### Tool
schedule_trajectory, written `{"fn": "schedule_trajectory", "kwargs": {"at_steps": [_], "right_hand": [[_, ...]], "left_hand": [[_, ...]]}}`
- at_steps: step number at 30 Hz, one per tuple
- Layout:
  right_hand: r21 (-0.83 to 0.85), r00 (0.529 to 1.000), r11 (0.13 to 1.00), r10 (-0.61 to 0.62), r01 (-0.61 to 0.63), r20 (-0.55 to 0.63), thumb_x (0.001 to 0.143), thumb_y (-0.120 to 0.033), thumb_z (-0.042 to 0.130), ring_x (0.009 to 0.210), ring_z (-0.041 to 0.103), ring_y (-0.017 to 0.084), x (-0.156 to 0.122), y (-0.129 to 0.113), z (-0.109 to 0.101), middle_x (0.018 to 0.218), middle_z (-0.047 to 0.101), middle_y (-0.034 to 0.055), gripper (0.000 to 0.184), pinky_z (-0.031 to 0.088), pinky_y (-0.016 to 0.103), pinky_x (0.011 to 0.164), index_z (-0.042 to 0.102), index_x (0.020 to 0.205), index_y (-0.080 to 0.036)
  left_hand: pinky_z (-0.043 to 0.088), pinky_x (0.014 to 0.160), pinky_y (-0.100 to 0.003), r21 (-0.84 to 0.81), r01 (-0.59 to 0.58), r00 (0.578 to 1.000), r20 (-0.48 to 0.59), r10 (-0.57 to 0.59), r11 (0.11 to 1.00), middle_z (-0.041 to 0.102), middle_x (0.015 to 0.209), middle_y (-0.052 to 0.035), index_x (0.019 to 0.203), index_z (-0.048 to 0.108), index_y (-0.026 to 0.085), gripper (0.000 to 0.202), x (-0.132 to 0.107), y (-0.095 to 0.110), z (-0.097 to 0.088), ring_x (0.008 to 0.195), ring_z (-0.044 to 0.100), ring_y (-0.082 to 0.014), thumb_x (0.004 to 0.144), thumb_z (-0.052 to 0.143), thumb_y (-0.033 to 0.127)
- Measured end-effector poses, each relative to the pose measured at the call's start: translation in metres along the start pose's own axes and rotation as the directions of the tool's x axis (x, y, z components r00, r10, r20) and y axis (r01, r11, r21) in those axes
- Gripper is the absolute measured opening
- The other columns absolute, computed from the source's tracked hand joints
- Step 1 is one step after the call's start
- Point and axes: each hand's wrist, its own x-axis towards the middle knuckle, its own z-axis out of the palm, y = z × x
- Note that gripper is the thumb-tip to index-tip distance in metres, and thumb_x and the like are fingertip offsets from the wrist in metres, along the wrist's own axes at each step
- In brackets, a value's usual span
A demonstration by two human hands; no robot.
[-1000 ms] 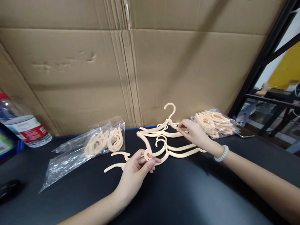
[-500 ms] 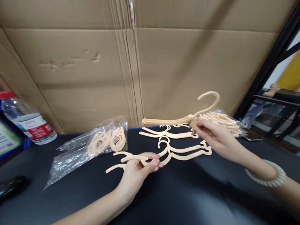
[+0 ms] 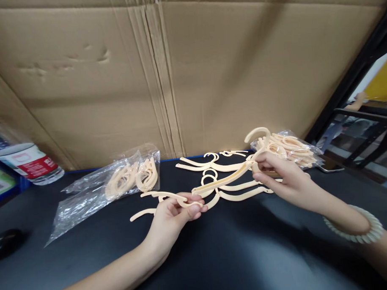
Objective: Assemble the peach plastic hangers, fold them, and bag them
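Cream hanger [image 3: 232,176] in right grip [image 3: 282,178], pinched below hook [image 3: 257,130] — left grip [image 3: 175,213] pinches curved piece [image 3: 170,195] — more hangers [image 3: 246,196] on surface [image 3: 235,253] beyond

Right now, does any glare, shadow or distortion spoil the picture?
In the head view, pale glare lies on the black table and a dark shadow below the right hand, though the hanger it holds is readable; also in the head view, glints streak the left plastic bag, a diagonal shadow crosses the cardboard, and the bottle near the left edge looks stretched and leaning.
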Motion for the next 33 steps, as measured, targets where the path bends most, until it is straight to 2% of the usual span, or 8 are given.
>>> {"fn": "schedule_trajectory", "kwargs": {"at_steps": [2,6,10,14,19,24,26,33], "right_hand": [[0.057,1.000,0.998,0.021,-0.022,0.019,0.097,-0.031,0.044,0.062,0.046,0.015,-0.001,-0.001,0.001,0.073,0.047,-0.0002,0.012,0.043,0.026,0.056,0.046,0.106,-0.023],[0.075,0.998,0.996,0.044,-0.047,0.036,0.098,-0.032,0.043,0.062,0.044,0.014,-0.003,-0.005,0.000,0.073,0.046,0.0000,0.010,0.041,0.026,0.055,0.047,0.097,-0.024],[0.032,0.999,0.999,0.025,-0.023,-0.044,0.098,-0.037,0.043,0.063,0.050,0.015,-0.002,-0.006,0.001,0.080,0.055,0.0030,0.017,0.042,0.027,0.053,0.052,0.095,-0.023],[0.016,0.995,1.000,0.003,-0.001,-0.103,0.098,-0.038,0.043,0.060,0.050,0.015,-0.002,-0.005,0.004,0.081,0.059,0.0034,0.020,0.042,0.027,0.050,0.056,0.100,-0.023],[-0.043,0.997,0.999,-0.004,0.001,-0.075,0.097,-0.037,0.047,0.058,0.047,0.014,-0.003,-0.004,0.006,0.071,0.055,0.0017,0.024,0.038,0.028,0.050,0.053,0.079,-0.022],[-0.093,0.998,0.994,-0.061,0.062,0.014,0.097,-0.035,0.046,0.054,0.043,0.013,-0.004,-0.008,0.005,0.063,0.050,0.0001,0.037,0.036,0.028,0.052,0.042,0.063,-0.021],[-0.094,0.994,0.990,-0.104,0.106,0.027,0.097,-0.032,0.047,0.052,0.041,0.012,-0.005,-0.011,0.005,0.061,0.049,-0.0008,0.034,0.035,0.027,0.051,0.045,0.065,-0.021],[-0.124,0.956,0.949,-0.293,0.290,-0.009,0.093,-0.018,0.052,0.052,0.045,0.010,-0.005,-0.013,0.007,0.064,0.056,-0.0005,0.019,0.036,0.025,0.051,0.055,0.075,-0.019]], "left_hand": [[0.056,0.073,-0.026,-0.014,0.012,1.000,-0.018,-0.012,1.000,0.074,0.082,-0.0048,0.082,0.074,0.016,0.025,0.000,0.000,-0.001,0.080,0.072,-0.0202,0.065,0.085,0.031],[0.056,0.067,-0.020,-0.053,0.049,0.997,-0.052,-0.052,0.997,0.075,0.084,-0.0036,0.078,0.074,0.016,0.024,0.001,0.002,-0.001,0.077,0.072,-0.0169,0.063,0.087,0.030],[0.053,0.060,-0.014,-0.066,0.068,0.997,-0.019,-0.070,0.995,0.074,0.077,-0.0025,0.077,0.074,0.016,0.022,0.002,0.002,-0.001,0.075,0.072,-0.0140,0.063,0.087,0.029],[0.052,0.059,-0.011,-0.114,0.068,0.998,0.006,-0.067,0.991,0.073,0.083,-0.0019,0.073,0.073,0.015,0.022,0.004,0.001,-0.003,0.073,0.071,-0.0107,0.063,0.088,0.028],[0.053,0.063,-0.012,-0.190,0.045,0.996,0.089,-0.029,0.981,0.067,0.083,0.0021,0.076,0.069,0.016,0.017,0.004,0.001,-0.004,0.071,0.069,-0.0080,0.072,0.083,0.027],[0.056,0.082,-0.022,-0.291,0.083,0.976,0.215,-0.020,0.953,0.066,0.103,-0.0011,0.078,0.064,0.016,0.016,0.003,0.002,-0.005,0.087,0.070,-0.0140,0.080,0.077,0.026],[0.056,0.081,-0.023,-0.293,0.115,0.964,0.262,-0.036,0.949,0.067,0.108,-0.0037,0.078,0.062,0.016,0.017,0.003,0.003,-0.005,0.088,0.071,-0.0151,0.081,0.075,0.026],[0.056,0.070,-0.020,-0.280,0.129,0.942,0.333,-0.030,0.951,0.069,0.097,-0.0030,0.083,0.059,0.016,0.016,0.003,0.002,-0.007,0.077,0.072,-0.0142,0.083,0.073,0.025]]}}
